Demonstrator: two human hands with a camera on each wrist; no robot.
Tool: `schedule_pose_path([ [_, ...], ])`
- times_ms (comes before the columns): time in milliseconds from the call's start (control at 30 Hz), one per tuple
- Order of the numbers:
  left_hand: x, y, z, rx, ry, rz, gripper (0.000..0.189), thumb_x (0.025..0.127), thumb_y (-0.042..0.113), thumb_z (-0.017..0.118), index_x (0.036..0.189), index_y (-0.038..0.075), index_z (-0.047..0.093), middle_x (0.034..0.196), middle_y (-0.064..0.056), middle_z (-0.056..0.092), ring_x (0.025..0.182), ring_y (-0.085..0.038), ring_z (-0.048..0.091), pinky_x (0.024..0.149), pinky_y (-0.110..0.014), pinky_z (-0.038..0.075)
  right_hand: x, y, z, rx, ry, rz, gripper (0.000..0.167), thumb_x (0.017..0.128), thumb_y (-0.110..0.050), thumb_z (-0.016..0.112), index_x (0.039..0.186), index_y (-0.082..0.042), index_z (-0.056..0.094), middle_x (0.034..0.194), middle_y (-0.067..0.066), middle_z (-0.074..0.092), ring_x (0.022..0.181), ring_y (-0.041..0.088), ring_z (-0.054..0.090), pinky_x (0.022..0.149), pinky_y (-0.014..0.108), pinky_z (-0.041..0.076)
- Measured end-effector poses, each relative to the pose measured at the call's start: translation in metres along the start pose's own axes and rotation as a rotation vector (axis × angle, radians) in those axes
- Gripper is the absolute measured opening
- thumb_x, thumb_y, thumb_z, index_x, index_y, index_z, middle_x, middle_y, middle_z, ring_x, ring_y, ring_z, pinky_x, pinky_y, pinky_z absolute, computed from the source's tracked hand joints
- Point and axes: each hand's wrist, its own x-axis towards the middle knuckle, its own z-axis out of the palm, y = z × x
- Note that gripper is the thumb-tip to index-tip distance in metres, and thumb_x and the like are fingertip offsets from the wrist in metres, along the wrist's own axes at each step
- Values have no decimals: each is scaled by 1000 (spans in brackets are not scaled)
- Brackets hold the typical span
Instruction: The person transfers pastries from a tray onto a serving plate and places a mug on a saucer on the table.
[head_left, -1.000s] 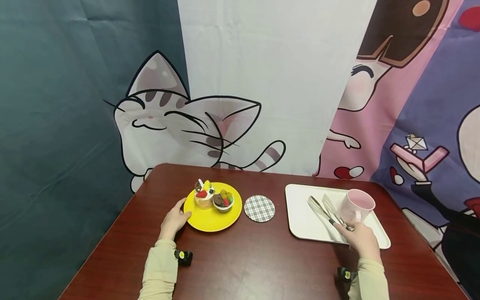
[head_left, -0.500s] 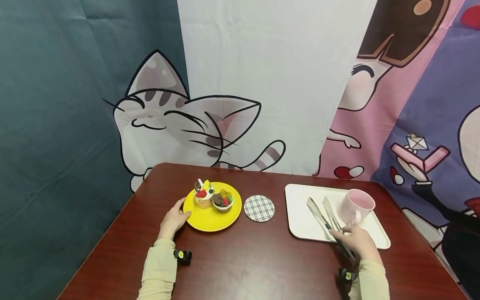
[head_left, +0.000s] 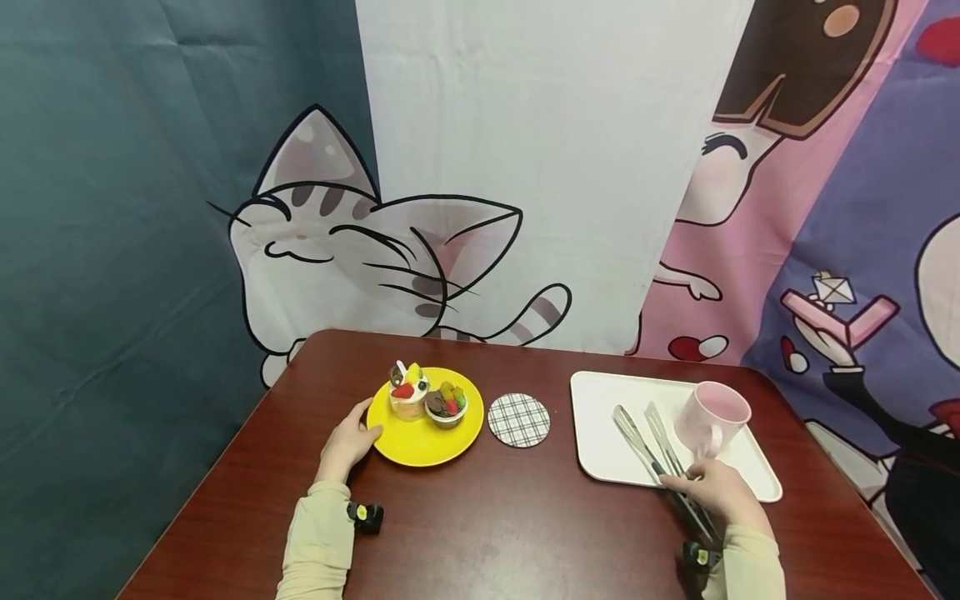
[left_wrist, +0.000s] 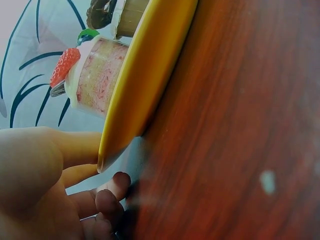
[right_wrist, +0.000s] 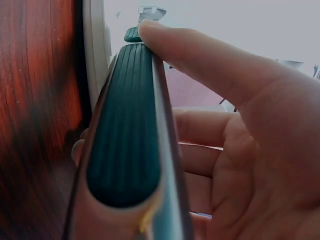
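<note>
In the head view my left hand [head_left: 350,437] grips the left rim of a yellow plate [head_left: 420,452]. The left wrist view shows the thumb side over the plate's edge [left_wrist: 145,95] and other fingers curled below it. On the plate stand a dessert cup [head_left: 408,404] with strawberry and cream and a smaller fruit-and-chocolate cup [head_left: 446,408]. My right hand [head_left: 723,492] holds metal tongs [head_left: 636,437] at their dark green grips [right_wrist: 125,125], thumb on top. The tongs' ends spread over the white tray [head_left: 600,400], while the handle extends past its front edge.
A pink mug [head_left: 712,410] stands on the tray's right side, its handle close to my right fingers. Between plate and tray lies a round checked coaster [head_left: 519,420]. A printed cloth backdrop [head_left: 480,167] hangs behind the brown table [head_left: 525,517].
The tongs' handle end has come toward me past the tray's front edge, and my right hand has shifted slightly nearer. My left hand and the plate stay put.
</note>
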Motion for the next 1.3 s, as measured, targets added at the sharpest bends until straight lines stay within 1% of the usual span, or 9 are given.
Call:
schedule_pose_path([
  [267, -1, 0, 1, -5, 5, 16, 63, 94, 27, 54, 151, 13, 30, 79, -7, 47, 66, -20, 45, 60, -30, 32, -1, 0, -2, -27, -3, -32, 40, 80, -39, 73, 81, 0, 67, 73, 7, 62, 67, 18, 49, 59, 32, 37],
  [567, 0, 1, 1, -8, 5, 9, 63, 94, 27, 55, 151, 13, 31, 80, -7, 48, 66, -20, 46, 60, -30, 33, -5, -2, -9, -36, 41, -42, 34, 88, -35, 65, 77, -4, 69, 67, 3, 56, 63, 15, 46, 59, 31, 35],
  [700, 1, 2, 0, -15, 3, -5, 63, 94, 27, 55, 151, 14, 31, 81, -7, 49, 67, -20, 47, 61, -29, 34, -8, -1, -15, -25, 175, -13, 34, 91, -32, 59, 84, -1, 68, 72, 13, 63, 67, 26, 56, 61, 37, 41],
  [833, 0, 2, 0, -19, 3, -16, 63, 94, 26, 55, 151, 14, 30, 81, -8, 49, 68, -20, 47, 62, -29, 33, -9, -2, -16, 22, 358, 75, 36, 92, -30, 54, 99, 3, 66, 98, 28, 66, 90, 49, 61, 67, 50, 45],
  [933, -2, 3, -1, -20, 8, -25, 63, 93, 26, 55, 151, 15, 31, 80, -7, 49, 67, -19, 47, 62, -29, 33, -7, -2, -13, 87, 430, 136, 37, 92, -29, 53, 105, 4, 59, 109, 31, 62, 98, 50, 58, 70, 52, 44],
  [1100, -2, 2, 0, -12, 7, -13, 63, 94, 26, 54, 151, 14, 30, 82, -8, 49, 69, -20, 46, 62, -30, 33, -1, 0, -5, 216, 452, 141, 47, 92, -23, 53, 124, 11, 45, 117, 35, 52, 107, 47, 54, 86, 54, 42],
  [1167, -1, 1, 0, -8, 6, -10, 63, 94, 26, 54, 151, 13, 30, 82, -8, 49, 69, -20, 46, 62, -30, 33, 2, 1, -1, 302, 439, 150, 52, 94, -23, 50, 131, 11, 40, 124, 37, 50, 113, 46, 52, 91, 50, 41],
  [1233, 0, 0, 0, -5, 5, -9, 63, 94, 27, 54, 151, 14, 30, 82, -8, 49, 69, -20, 46, 62, -30, 33, 5, 1, 1, 392, 427, 183, 55, 95, -26, 48, 136, 9, 38, 128, 34, 51, 106, 31, 59, 88, 35, 44],
  [1300, 0, 0, 0, -4, 4, -12, 63, 95, 28, 54, 151, 15, 30, 82, -8, 49, 69, -20, 46, 62, -30, 33, 7, 2, 3, 497, 425, 218, 55, 96, -27, 47, 138, 8, 39, 119, 24, 62, 93, 9, 59, 80, 20, 42],
])
